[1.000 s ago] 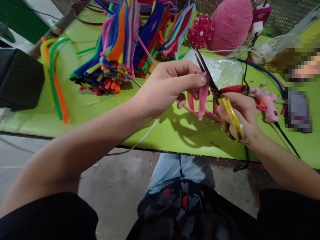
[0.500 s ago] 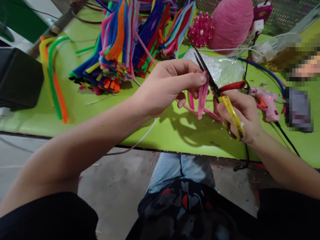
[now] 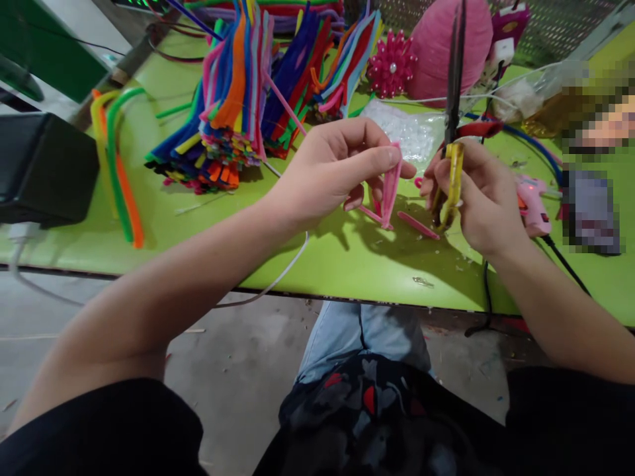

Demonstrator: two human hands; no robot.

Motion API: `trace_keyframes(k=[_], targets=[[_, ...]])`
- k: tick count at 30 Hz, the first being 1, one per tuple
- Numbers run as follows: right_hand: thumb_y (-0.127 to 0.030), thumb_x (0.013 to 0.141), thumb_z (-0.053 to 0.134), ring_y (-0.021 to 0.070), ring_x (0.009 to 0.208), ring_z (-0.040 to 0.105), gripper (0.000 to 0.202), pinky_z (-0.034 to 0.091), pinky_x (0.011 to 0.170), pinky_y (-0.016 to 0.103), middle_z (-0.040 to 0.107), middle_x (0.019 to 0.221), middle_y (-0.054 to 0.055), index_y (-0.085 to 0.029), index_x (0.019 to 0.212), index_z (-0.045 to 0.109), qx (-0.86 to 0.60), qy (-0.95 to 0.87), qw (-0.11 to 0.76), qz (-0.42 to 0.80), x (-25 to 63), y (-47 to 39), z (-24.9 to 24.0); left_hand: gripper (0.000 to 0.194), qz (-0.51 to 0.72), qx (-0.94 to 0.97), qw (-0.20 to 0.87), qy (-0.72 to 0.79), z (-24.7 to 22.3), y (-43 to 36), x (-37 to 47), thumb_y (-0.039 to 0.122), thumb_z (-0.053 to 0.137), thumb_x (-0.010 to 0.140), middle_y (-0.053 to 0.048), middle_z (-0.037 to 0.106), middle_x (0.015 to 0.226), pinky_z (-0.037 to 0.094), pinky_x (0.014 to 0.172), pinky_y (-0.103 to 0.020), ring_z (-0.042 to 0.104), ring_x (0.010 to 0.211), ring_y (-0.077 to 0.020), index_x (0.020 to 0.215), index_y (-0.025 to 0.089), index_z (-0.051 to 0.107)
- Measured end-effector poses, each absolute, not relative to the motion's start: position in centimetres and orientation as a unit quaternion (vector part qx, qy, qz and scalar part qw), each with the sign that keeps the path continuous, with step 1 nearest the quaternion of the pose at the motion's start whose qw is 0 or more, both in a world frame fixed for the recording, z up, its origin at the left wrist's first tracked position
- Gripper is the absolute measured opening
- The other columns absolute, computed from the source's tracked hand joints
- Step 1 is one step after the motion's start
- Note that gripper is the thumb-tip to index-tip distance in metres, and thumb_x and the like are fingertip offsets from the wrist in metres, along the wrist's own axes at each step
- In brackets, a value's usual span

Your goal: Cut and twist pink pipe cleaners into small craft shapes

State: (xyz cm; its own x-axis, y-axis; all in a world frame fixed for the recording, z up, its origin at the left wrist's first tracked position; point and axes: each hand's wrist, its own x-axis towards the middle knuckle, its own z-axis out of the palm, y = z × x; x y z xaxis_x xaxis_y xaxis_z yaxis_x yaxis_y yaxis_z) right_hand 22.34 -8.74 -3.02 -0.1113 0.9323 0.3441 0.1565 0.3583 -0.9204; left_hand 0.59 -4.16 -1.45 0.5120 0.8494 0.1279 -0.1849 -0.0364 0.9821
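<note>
My left hand [image 3: 347, 165] pinches folded pink pipe cleaners [image 3: 391, 188] between thumb and fingers, and they hang down over the green table. In my right hand [image 3: 483, 192] is a pair of scissors [image 3: 452, 119] with dark blades pointing up and away, one handle wrapped in yellow and the other red. The blades look nearly closed and are apart from the pink piece. A short pink pipe cleaner [image 3: 418, 225] lies on the table below, between my two hands. Parts of the pink strands are hidden behind my left fingers.
Bundles of coloured pipe cleaners [image 3: 233, 99] stand at the back left. Behind my hands are a pink flower [image 3: 392, 65], a large pink wound form [image 3: 436, 43] and a clear bag [image 3: 407, 129]. A pink glue gun [image 3: 534, 205] with a black cord lies right; a black box [image 3: 44, 168] stands left.
The scissors have swung from beside the pink pipe cleaners to pointing straight up, and my right hand has drawn away slightly. My left hand has shifted a little left, still holding the pink piece.
</note>
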Motion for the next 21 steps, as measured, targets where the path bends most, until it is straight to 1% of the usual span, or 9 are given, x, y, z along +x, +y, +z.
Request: trace_keyframes(k=[2,6,8,10,12,14,17,19,21], targets=[[-0.055,0.094,0.077,0.0147,0.07,0.064,0.034,0.054,0.063,0.029,0.065,0.082,0.001,-0.026,0.091,0.061,-0.424,-0.644,0.515,0.376,22.6,-8.6,-3.3,0.025,0.401,0.583,0.643,0.293,-1.3,-4.2,0.8,0.019,0.071,0.096,-0.002,0.081,0.085,0.038,0.043,-0.018,0.058,0.047,-0.0041,0.075,0.018,0.057],[-0.054,0.096,0.075,0.0151,0.075,0.065,0.032,0.056,0.068,0.031,0.066,0.088,0.002,-0.025,0.097,0.061,-0.42,-0.657,0.507,0.368,23.0,-8.3,-4.0,0.032,0.404,0.563,0.662,0.286,-0.9,-4.3,1.1,0.008,0.063,0.096,0.002,0.075,0.071,0.031,0.038,-0.012,0.047,0.036,0.0003,0.068,0.018,0.048],[-0.056,0.094,0.077,0.0146,0.076,0.063,0.037,0.055,0.068,0.03,0.063,0.088,0.001,-0.024,0.096,0.059,-0.43,-0.664,0.505,0.346,23.2,-8.1,-4.3,0.033,0.407,0.547,0.675,0.281,-0.6,-4.4,1.1,0.006,0.064,0.094,0.004,0.072,0.067,0.035,0.037,-0.011,0.05,0.037,-0.0005,0.068,0.018,0.048],[-0.056,0.09,0.082,0.0138,0.074,0.06,0.041,0.052,0.064,0.029,0.061,0.085,0.0,-0.024,0.095,0.057,-0.451,-0.662,0.501,0.327,23.2,-7.9,-4.4,0.031,0.402,0.532,0.691,0.277,-0.5,-4.4,1.1,0.005,0.066,0.092,0.005,0.069,0.066,0.045,0.041,-0.011,0.058,0.042,-0.0029,0.069,0.017,0.051],[-0.056,0.086,0.085,0.0121,0.067,0.053,0.044,0.046,0.058,0.027,0.055,0.078,-0.001,-0.024,0.09,0.055,-0.47,-0.65,0.503,0.322,23.1,-7.7,-4.3,0.026,0.393,0.53,0.7,0.272,-0.5,-4.4,1.0,0.002,0.067,0.091,0.005,0.069,0.068,0.056,0.05,-0.013,0.067,0.052,-0.0048,0.071,0.016,0.057],[-0.058,0.084,0.086,0.01,0.061,0.045,0.048,0.04,0.055,0.027,0.05,0.074,-0.003,-0.024,0.085,0.052,-0.469,-0.623,0.537,0.321,22.8,-7.7,-4.2,0.022,0.395,0.537,0.696,0.268,-0.6,-4.3,0.9,-0.001,0.068,0.09,0.004,0.072,0.074,0.062,0.06,-0.013,0.072,0.061,-0.0049,0.075,0.015,0.063],[-0.06,0.082,0.087,0.0096,0.06,0.039,0.049,0.041,0.059,0.029,0.047,0.075,-0.004,-0.025,0.083,0.053,-0.444,-0.598,0.586,0.318,22.2,-8.2,-3.8,0.018,0.423,0.537,0.682,0.259,-0.8,-4.1,1.0,-0.001,0.07,0.09,0.005,0.073,0.077,0.066,0.065,-0.015,0.073,0.063,-0.0051,0.085,0.016,0.066],[-0.061,0.085,0.084,0.0106,0.061,0.04,0.046,0.043,0.062,0.03,0.049,0.075,-0.003,-0.024,0.083,0.056,-0.438,-0.618,0.572,0.315,21.9,-8.7,-3.5,0.018,0.437,0.533,0.674,0.265,-0.8,-4.2,1.1,-0.001,0.068,0.092,0.006,0.071,0.074,0.065,0.061,-0.015,0.071,0.061,-0.0053,0.088,0.017,0.067],[-0.062,0.09,0.079,0.0119,0.064,0.044,0.044,0.042,0.062,0.031,0.053,0.076,-0.001,-0.024,0.085,0.057,-0.448,-0.652,0.529,0.307,21.6,-9.5,-3.3,0.019,0.444,0.531,0.665,0.281,-0.7,-4.3,1.1,-0.001,0.068,0.093,0.006,0.068,0.071,0.061,0.054,-0.013,0.07,0.059,-0.0053,0.084,0.016,0.067]])
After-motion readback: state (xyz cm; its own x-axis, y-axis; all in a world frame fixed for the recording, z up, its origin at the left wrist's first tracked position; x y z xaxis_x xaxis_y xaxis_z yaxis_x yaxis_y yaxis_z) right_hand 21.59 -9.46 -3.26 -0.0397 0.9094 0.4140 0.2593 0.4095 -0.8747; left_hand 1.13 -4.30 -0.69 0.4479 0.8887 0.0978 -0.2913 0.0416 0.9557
